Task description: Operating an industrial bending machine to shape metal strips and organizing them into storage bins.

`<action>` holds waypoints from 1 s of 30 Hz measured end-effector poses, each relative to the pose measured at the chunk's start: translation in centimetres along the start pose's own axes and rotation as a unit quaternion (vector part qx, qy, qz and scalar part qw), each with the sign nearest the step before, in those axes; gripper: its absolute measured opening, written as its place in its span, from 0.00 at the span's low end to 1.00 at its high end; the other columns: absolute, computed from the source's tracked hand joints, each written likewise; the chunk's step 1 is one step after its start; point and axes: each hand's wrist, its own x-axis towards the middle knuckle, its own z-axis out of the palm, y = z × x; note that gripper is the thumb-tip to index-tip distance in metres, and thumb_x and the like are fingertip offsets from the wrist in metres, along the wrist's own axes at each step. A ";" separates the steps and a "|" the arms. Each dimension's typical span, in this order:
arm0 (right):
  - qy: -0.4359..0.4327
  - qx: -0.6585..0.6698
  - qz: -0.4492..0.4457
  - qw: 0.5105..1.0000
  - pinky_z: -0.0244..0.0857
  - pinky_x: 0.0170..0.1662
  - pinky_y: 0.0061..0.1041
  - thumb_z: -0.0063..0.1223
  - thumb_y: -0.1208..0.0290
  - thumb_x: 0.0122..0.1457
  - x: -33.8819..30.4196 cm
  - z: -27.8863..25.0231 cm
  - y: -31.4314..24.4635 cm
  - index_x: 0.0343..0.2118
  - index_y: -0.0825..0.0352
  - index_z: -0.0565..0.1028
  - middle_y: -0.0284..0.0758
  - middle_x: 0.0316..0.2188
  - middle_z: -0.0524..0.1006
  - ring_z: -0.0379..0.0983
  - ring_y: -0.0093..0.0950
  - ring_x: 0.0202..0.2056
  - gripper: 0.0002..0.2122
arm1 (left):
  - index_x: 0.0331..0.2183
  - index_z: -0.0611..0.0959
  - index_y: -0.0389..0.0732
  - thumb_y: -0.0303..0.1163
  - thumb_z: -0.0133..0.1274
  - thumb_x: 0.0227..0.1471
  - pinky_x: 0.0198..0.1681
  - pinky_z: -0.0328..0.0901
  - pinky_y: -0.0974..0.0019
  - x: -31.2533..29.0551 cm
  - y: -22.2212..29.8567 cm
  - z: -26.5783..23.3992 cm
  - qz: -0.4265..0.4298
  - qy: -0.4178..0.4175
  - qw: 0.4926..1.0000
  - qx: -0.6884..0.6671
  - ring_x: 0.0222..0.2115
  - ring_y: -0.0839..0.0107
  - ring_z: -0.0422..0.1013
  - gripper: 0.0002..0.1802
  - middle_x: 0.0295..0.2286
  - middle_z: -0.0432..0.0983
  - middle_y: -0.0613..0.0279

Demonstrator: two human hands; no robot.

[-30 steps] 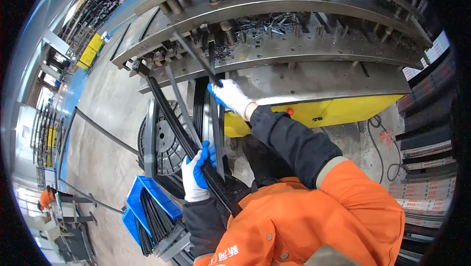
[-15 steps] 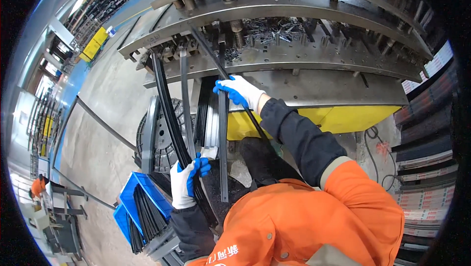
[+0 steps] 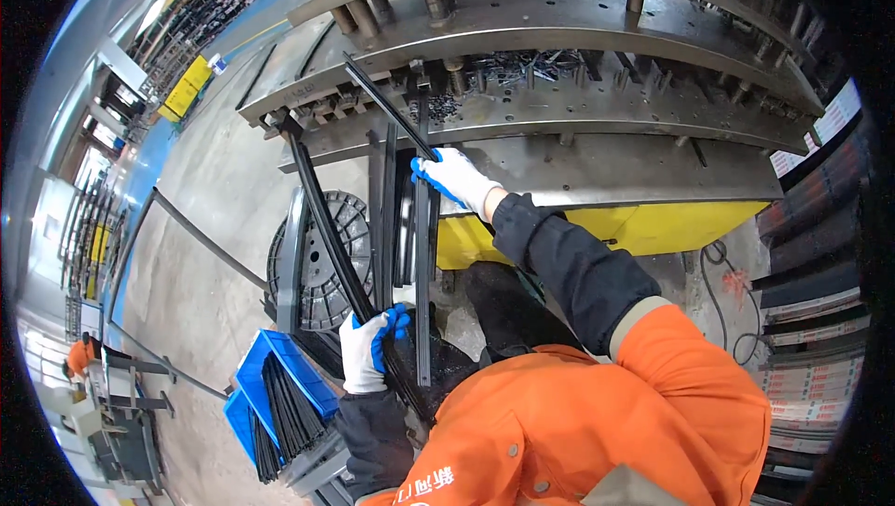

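Observation:
My left hand, in a white and blue coated glove, is closed round a long black profile strip. That strip slants up to the left edge of the metal press. My right hand, gloved alike, grips another dark profile strip, tilted with its far end in front of the press plates. Between my hands an upright profile strip runs from the press toward my lap. Beside it stands a further dark strip. The fingers of my right hand are partly hidden.
Metal scraps lie on the press bed above a yellow base. A black spool stands at left, near blue bins full of strips. Stacked profiles line the right. Far left, a person in orange bends over.
The strip in my right hand has its far end slightly further left, while the hand stays almost in place. A strip between my hands has shifted right, away from the press edge.

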 end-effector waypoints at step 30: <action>0.045 -0.209 -0.015 0.977 0.56 0.23 0.27 0.51 0.60 0.52 -5.3 -2.8 -0.6 0.22 0.68 0.72 0.32 0.17 0.69 0.62 0.27 0.18 0.13 | 0.31 0.75 0.28 0.20 0.49 0.45 0.23 0.67 0.74 6.9 -2.1 6.4 -0.002 -0.058 0.996 -0.074 0.23 0.67 0.73 0.08 0.29 0.76 0.48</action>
